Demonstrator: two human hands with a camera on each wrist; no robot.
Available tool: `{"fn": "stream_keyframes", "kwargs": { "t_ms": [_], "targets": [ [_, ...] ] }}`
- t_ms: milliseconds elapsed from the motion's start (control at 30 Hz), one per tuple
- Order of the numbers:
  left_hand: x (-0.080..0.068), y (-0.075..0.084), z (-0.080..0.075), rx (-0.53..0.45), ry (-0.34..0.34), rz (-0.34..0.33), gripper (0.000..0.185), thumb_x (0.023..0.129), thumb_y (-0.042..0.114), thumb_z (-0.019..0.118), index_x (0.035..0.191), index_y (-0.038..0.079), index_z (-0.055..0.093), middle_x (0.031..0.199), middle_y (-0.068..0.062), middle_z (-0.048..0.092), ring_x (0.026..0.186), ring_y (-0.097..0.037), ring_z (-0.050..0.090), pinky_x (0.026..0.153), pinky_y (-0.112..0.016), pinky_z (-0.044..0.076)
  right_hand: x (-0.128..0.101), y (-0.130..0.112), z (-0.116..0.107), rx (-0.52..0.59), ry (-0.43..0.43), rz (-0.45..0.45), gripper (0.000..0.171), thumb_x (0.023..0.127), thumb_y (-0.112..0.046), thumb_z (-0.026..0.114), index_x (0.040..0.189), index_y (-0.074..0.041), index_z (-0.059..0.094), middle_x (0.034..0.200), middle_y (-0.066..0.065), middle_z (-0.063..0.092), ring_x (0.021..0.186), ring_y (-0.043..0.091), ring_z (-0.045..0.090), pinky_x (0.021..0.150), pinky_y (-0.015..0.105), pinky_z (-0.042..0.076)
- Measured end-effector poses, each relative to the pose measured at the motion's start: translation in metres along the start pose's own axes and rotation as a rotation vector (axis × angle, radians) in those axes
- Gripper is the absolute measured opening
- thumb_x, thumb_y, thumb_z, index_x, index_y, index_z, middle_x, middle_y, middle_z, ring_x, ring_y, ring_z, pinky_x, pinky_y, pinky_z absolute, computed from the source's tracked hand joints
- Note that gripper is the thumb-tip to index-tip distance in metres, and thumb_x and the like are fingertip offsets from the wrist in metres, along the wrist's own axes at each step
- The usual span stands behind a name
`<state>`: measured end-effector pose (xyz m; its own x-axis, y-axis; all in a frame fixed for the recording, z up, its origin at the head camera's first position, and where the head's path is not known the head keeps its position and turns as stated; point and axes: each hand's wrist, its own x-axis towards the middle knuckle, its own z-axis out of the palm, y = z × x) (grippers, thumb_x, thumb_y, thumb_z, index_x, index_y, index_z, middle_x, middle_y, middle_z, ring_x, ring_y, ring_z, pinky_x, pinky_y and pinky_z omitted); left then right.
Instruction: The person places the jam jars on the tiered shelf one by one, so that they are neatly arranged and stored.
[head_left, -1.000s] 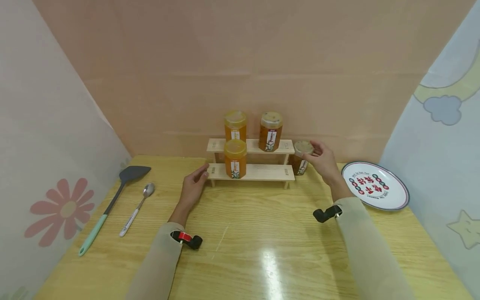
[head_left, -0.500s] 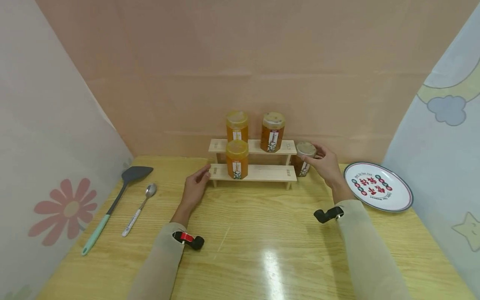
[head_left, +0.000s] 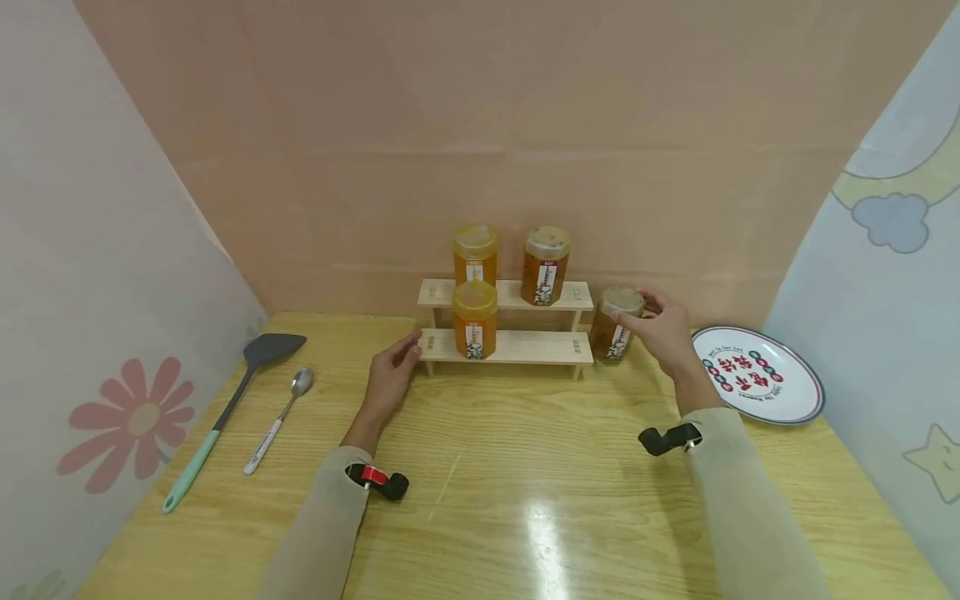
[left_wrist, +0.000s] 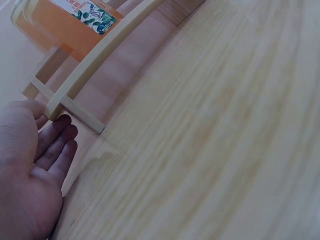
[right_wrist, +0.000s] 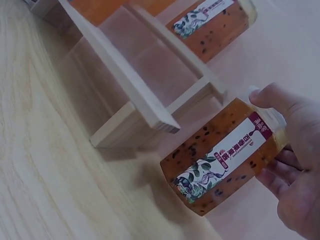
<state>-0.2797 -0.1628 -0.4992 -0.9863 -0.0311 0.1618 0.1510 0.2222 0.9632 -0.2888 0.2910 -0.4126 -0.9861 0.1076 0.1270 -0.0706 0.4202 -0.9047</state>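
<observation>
The right hand (head_left: 660,329) holds a jar (head_left: 617,323) by its top, right of the rack (head_left: 510,346). The left hand (head_left: 392,372), fingers loose, touches the rack's left end, maybe to steady it.

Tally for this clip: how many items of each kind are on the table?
Jars: 4, namely three on the wooden rack and one dark seeded jar on the table, held by the right hand
Racks: 1
Plates: 1
Spatulas: 1
Spoons: 1
Total: 8
</observation>
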Motion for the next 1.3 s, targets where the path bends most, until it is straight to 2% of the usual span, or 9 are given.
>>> {"fn": "stream_keyframes", "kwargs": {
  "t_ms": [267,467,600,767,933,1033,1167,1300],
  "targets": [
    [-0.001,0.000,-0.001,0.003,-0.005,0.004,0.039,0.107,0.025,0.059,0.144,0.013,0.062,0.147,-0.009,0.062,0.136,-0.021,0.058,0.099,-0.008,0.045,-0.015,-0.029,-0.007,-0.056,0.060,-0.012,0.079,0.094,-0.038,0.075,0.158,-0.008,0.040,0.150,0.020,0.045,0.120,0.024,0.050,0.078,0.010,0.049],
    [-0.001,-0.001,-0.002,0.005,-0.004,0.011,0.039,0.107,0.026,0.059,0.144,0.013,0.062,0.149,-0.007,0.062,0.138,-0.021,0.056,0.100,-0.009,0.045,-0.021,-0.044,-0.003,-0.044,0.107,-0.040,0.072,0.091,-0.038,0.079,0.150,-0.008,0.051,0.136,0.006,0.053,0.114,0.020,0.053,0.078,0.011,0.050],
    [-0.001,-0.002,-0.002,-0.005,-0.004,0.007,0.039,0.107,0.026,0.059,0.144,0.013,0.062,0.148,-0.008,0.062,0.137,-0.022,0.057,0.101,-0.009,0.045,-0.025,-0.048,0.003,-0.031,0.110,-0.053,0.069,0.091,-0.036,0.079,0.148,-0.007,0.052,0.129,-0.001,0.054,0.112,0.017,0.054,0.077,0.010,0.052],
    [0.000,-0.001,-0.001,-0.003,-0.015,-0.014,0.040,0.107,0.025,0.058,0.146,0.013,0.060,0.150,-0.009,0.060,0.138,-0.023,0.057,0.105,-0.014,0.047,-0.030,-0.052,0.013,-0.015,0.096,-0.050,0.070,0.091,-0.033,0.079,0.149,-0.006,0.051,0.138,0.012,0.055,0.109,0.015,0.056,0.076,0.009,0.052],
    [0.002,0.002,0.000,0.009,-0.031,-0.044,0.042,0.109,0.021,0.055,0.149,0.009,0.056,0.153,-0.012,0.056,0.142,-0.026,0.053,0.115,-0.027,0.045,-0.040,-0.062,0.027,0.012,0.065,-0.050,0.071,0.092,-0.030,0.079,0.151,-0.005,0.049,0.144,0.020,0.053,0.111,0.024,0.056,0.075,0.008,0.051],
    [0.003,0.002,0.001,0.007,-0.030,-0.044,0.042,0.109,0.020,0.055,0.149,0.008,0.055,0.153,-0.012,0.056,0.142,-0.027,0.053,0.112,-0.022,0.045,-0.043,-0.066,0.035,0.025,0.049,-0.056,0.071,0.091,-0.029,0.080,0.150,-0.005,0.050,0.143,0.020,0.056,0.108,0.023,0.058,0.074,0.009,0.052],
    [0.002,0.002,0.002,-0.017,-0.021,-0.025,0.041,0.108,0.022,0.057,0.147,0.011,0.058,0.151,-0.010,0.059,0.139,-0.025,0.055,0.101,-0.011,0.046,-0.044,-0.067,0.047,0.039,0.040,-0.062,0.068,0.089,-0.029,0.082,0.146,-0.007,0.054,0.138,0.018,0.059,0.101,0.019,0.060,0.072,0.012,0.053],
    [0.001,0.000,0.004,-0.027,-0.014,0.006,0.039,0.107,0.025,0.060,0.144,0.013,0.062,0.148,-0.008,0.062,0.137,-0.024,0.058,0.097,-0.008,0.047,-0.044,-0.066,0.057,0.040,0.040,-0.074,0.067,0.088,-0.028,0.083,0.145,-0.007,0.055,0.135,0.017,0.061,0.100,0.021,0.060,0.072,0.013,0.052]
  ]
}}
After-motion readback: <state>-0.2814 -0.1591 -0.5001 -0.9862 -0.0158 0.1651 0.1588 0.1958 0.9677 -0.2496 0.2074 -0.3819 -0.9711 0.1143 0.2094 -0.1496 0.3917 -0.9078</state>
